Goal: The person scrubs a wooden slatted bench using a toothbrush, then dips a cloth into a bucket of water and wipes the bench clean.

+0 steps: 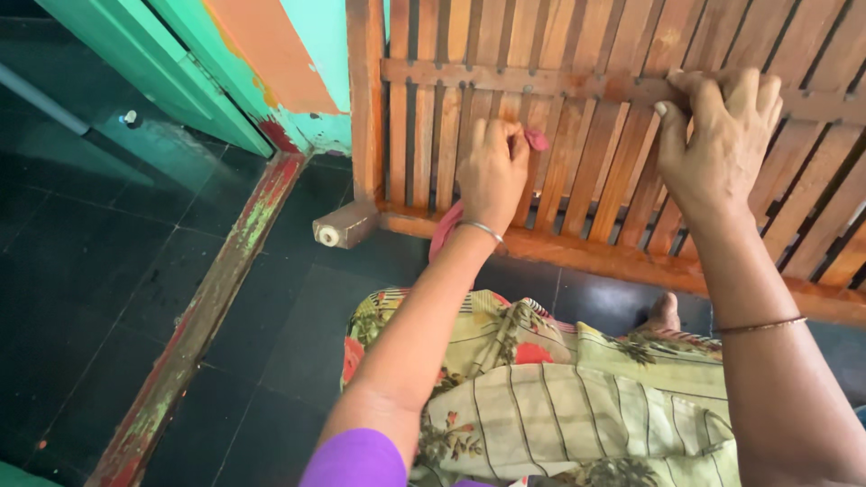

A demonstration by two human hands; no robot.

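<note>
Bare forearms, bangles, floral clothing

The left hand and right hand each wear a thin metal bangle; a purple sleeve ends above a green-yellow floral garment.

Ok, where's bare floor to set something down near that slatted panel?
Dark tiled floor left of the painted threshold strip lies bare; so does the patch between that strip and the lap. Crowded: left hand presses a pink cloth on the slatted wooden panel, right hand grips its crossbar.

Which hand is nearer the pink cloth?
Left. The left hand holds the pink cloth against the wooden slats; the right hand grips the crossbar farther right.
</note>
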